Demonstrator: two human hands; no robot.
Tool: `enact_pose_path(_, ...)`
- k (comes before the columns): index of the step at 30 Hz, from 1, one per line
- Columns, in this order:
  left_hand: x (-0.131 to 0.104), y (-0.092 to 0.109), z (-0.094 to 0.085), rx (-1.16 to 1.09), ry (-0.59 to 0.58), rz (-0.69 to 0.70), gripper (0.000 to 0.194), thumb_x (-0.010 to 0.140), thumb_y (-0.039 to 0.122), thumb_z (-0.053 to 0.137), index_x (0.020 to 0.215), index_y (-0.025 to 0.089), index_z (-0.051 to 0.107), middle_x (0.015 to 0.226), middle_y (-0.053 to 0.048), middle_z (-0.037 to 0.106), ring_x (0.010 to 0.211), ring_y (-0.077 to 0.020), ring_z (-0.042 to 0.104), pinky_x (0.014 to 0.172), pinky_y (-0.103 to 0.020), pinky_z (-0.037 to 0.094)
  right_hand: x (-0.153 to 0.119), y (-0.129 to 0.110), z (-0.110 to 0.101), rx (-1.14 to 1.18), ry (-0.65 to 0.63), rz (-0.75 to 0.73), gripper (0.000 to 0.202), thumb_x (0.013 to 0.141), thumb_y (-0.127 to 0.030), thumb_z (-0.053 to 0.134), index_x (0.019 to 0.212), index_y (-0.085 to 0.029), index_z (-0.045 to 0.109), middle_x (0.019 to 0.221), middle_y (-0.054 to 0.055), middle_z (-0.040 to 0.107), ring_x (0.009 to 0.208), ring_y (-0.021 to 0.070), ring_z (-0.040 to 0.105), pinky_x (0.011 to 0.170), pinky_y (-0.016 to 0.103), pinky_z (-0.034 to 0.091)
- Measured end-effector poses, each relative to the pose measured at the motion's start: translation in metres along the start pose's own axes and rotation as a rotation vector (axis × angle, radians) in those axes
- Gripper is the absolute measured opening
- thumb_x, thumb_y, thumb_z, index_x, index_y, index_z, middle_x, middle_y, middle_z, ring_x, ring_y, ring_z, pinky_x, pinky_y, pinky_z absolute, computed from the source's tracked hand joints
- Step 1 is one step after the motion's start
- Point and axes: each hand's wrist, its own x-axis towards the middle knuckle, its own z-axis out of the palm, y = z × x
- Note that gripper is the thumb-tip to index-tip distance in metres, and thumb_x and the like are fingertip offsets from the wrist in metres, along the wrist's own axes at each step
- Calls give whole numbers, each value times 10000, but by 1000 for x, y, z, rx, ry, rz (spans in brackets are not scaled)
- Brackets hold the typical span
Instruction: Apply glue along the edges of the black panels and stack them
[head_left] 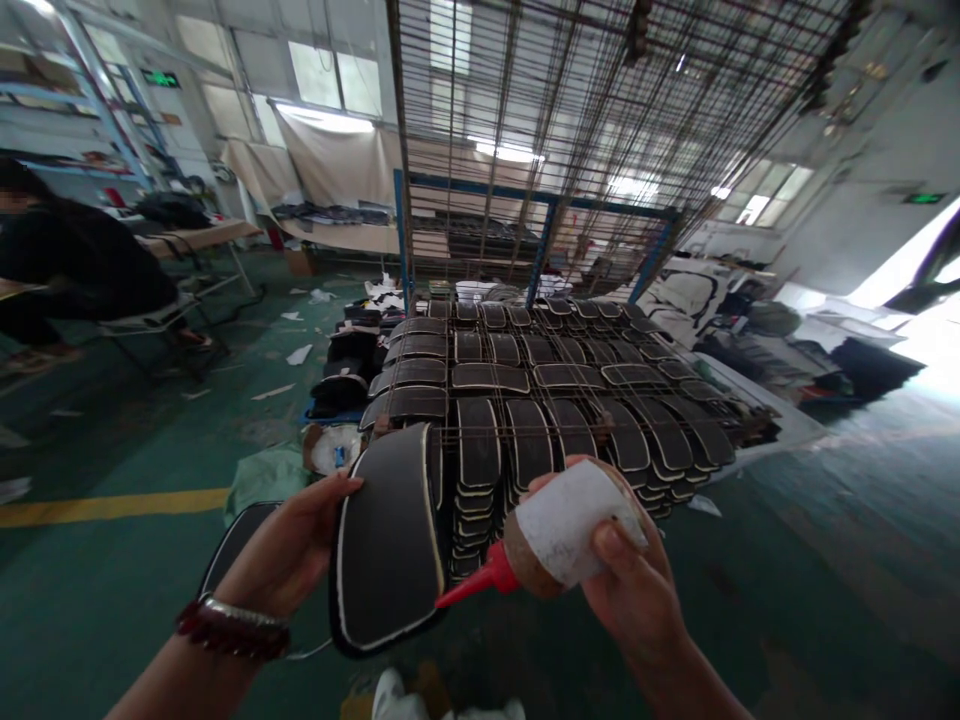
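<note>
My left hand point(300, 545) grips the left edge of a dark curved panel point(390, 540), its thumb on the front face. A pale line of glue runs along the panel's border. In my right hand point(637, 580) is a glue bottle point(574, 525) with a white label and brownish contents, tilted down to the left. Its red nozzle point(480, 580) meets the panel's lower right edge. Another dark panel point(244, 540) shows partly behind my left wrist.
A wire drying rack point(540, 205) with a blue frame rises ahead; its lower shelves hold many glue-edged panels point(480, 440). A person point(82, 250) sits at a table on the left. Green cloth point(266, 475) and an open box point(330, 450) stand beside the rack. Scraps litter the floor.
</note>
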Motion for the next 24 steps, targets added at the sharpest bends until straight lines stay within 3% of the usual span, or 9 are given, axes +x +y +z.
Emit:
enact_pose_path(4,-1,-5,-10,-34,-1,28,222,826,-35,539,952,104,657,709,-64,782,617,-197,749,615,-276,653,2,3,-2,23,69,-23,439,836,-392,816,1223,-280,640,1104,119,674,1064,350,608,877,477,531)
enact_pose_path(10,-5,-23,-16,-227,43,-7,244,842,-64,525,838,158,625,626,0,755,562,-118,723,546,-123,596,12,8,-3,92,187,-97,367,855,-359,811,1186,-304,664,1080,75,690,1050,292,625,913,408,525)
enact_pose_path(16,3,-35,-22,-294,124,57,258,904,-45,416,900,96,632,706,-72,777,600,-150,743,565,-199,635,10,18,-10,81,180,-142,406,862,-356,806,1224,-261,646,1097,105,683,1019,295,636,903,434,532)
enact_pose_path(24,5,-33,-17,-371,160,45,286,905,-67,390,818,85,616,637,-52,731,490,-117,699,476,-140,586,9,27,-15,127,220,-160,420,873,-327,801,1252,-265,631,1124,101,676,1063,284,624,912,403,525)
